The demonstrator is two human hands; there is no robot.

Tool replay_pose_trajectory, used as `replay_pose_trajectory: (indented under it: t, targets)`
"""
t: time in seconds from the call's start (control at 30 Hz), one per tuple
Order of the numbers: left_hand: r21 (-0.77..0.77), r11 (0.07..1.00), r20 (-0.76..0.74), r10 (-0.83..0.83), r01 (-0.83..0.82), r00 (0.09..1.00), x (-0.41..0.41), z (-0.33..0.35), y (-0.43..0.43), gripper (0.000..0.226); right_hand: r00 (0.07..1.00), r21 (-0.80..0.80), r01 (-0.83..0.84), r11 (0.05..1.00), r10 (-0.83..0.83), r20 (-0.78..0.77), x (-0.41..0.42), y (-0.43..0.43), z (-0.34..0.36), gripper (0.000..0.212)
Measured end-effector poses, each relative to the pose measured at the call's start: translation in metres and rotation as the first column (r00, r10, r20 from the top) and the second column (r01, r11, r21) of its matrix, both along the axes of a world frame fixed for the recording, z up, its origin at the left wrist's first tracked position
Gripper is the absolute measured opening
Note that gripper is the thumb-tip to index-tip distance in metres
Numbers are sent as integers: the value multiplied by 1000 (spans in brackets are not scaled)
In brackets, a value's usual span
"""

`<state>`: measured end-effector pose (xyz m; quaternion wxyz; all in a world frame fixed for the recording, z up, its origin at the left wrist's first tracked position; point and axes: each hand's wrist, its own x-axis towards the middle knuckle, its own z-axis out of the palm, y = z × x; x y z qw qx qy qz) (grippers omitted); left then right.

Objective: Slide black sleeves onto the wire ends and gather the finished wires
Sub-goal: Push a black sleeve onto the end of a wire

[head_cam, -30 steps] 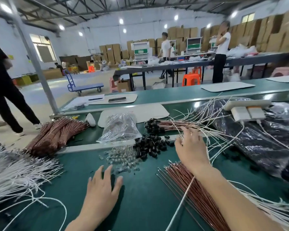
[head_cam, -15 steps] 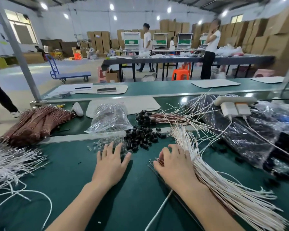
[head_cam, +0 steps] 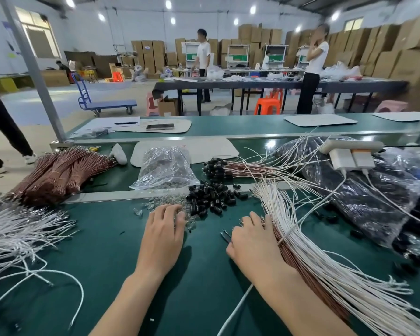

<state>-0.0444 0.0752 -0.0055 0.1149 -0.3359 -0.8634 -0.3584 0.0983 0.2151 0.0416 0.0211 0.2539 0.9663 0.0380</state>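
**One wide-angle view from the worker's head, looking forward and down over a dark green bench top [head_cam: 102,267].**

The lens sits close above the bench. The left hand [head_cam: 163,235] and right hand [head_cam: 252,241] reach in from the bottom edge and fill the lower middle. Just beyond them lie a loose heap of small black tubular sleeves [head_cam: 211,197] and, to the right, a fanned bundle of thin white wires [head_cam: 320,258]. The view faces across the bench into a hall, where stacked brown cardboard boxes [head_cam: 393,57] stand far off. At the left a grey metal post [head_cam: 32,69] leans across the frame.
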Motion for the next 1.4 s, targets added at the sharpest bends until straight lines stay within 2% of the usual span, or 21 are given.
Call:
replay_pose_trajectory:
  t: [0.13, 0.2, 0.27, 0.33, 0.4, 0.5, 0.57, 0.6, 0.7, 0.8, 0.87, 0.9, 0.97, 1.03, 1.1, 1.2, 1.33, 1.4]
  targets:
    - [40, 999, -13, -9, 10, 1000, 3, 2, -2, 42, 999, 11, 32, 999, -32, -9, 1, 2, 2, 30]
    - [71, 997, -35, -21, 23, 999, 5, 5, -4, 40, 996, -20, 38, 999, -40, -76, 4, 3, 3, 32]
    - [123, 991, -65, -37, 45, 997, 8, 7, -5, 34, 963, -91, 13, 996, -37, -266, 7, 3, 7, 29]
    - [205, 977, -63, -54, 66, 997, 12, 9, -8, 30, 857, -244, -75, 967, -63, -511, 7, 0, 16, 19]
    - [297, 950, -10, -102, 100, 995, 18, 11, -10, 28, 747, -358, -218, 908, -81, -660, 0, -7, 26, 9]
    - [365, 907, -16, -221, 211, 975, 26, 15, -11, 19, 651, -209, -402, 892, 117, -750, -19, -22, 38, 8]
    - [413, 872, -1, -287, 262, 958, 28, 16, -10, 11, 633, -120, -470, 874, 240, -736, -33, -34, 41, 11]
    - [456, 850, 26, -310, 265, 950, 27, 16, -10, 16, 624, -90, -495, 864, 281, -729, -40, -38, 41, 12]
    - [606, 775, 156, -340, 182, 927, 25, 17, -9, 20, 582, -57, -544, 837, 327, -744, -56, -46, 38, 13]
    - [714, 700, 268, -304, 24, 914, 19, 21, -6, 13, 551, -108, -544, 832, 257, -794, -65, -41, 33, 22]
    - [767, 633, 354, -285, -103, 891, 11, 22, -8, 19, 581, -182, -433, 883, 118, -806, -67, -24, 24, 26]
    - [784, 598, 409, -290, -170, 865, 6, 21, -9, 23, 625, -223, -336, 915, 39, -780, -66, -13, 18, 27]
    - [794, 536, 510, -328, -288, 795, -4, 18, -13, 27, 727, -299, -119, 947, -122, -676, -62, 7, 0, 25]
    - [798, 475, 567, -385, -370, 728, -10, 15, -13, 28, 785, -327, 0, 945, -203, -585, -60, 17, -18, 24]
    - [795, 447, 589, -412, -409, 695, -14, 14, -12, 26, 822, -321, 34, 946, -209, -530, -62, 19, -30, 28]
    - [784, 449, 608, -415, -429, 677, -16, 13, -10, 25, 870, -199, 57, 978, -147, -470, -69, 20, -37, 32]
    - [777, 459, 617, -423, -430, 663, -16, 14, -10, 20, 856, -158, 40, 987, -116, -504, -69, 20, -36, 19]
    - [776, 455, 621, -434, -436, 652, -16, 14, -10, 21, 845, -147, 32, 989, -105, -525, -69, 19, -38, 19]
